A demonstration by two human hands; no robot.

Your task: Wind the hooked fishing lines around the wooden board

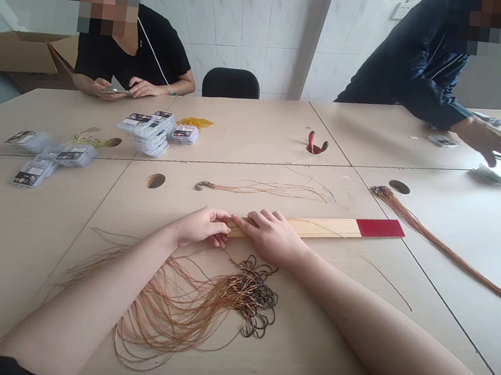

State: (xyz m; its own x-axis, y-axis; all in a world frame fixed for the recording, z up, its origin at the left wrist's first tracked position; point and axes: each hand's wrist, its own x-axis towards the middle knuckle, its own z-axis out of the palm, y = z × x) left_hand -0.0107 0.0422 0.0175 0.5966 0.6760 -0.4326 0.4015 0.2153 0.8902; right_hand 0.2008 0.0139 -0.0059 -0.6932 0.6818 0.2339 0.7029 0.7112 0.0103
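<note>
A long wooden stick (327, 226) with a red end (379, 227) lies across the table in front of me. My left hand (200, 227) pinches at its left end, fingers closed. My right hand (272, 235) rests over the same end with its fingers curled down on the wood. What the fingertips pinch is too small to make out, perhaps a thin line. Just below my hands lies a heap of dark fish hooks (251, 295) tied to brown lines (161, 309) that fan out to the left.
A second bundle of hooked lines (268, 188) lies beyond the stick, a third bundle (441, 244) at the right. Small packets (149, 129) and more packets (43, 157) sit at the far left. Two people sit across the tables; a red tool (316, 143) lies in a table hole.
</note>
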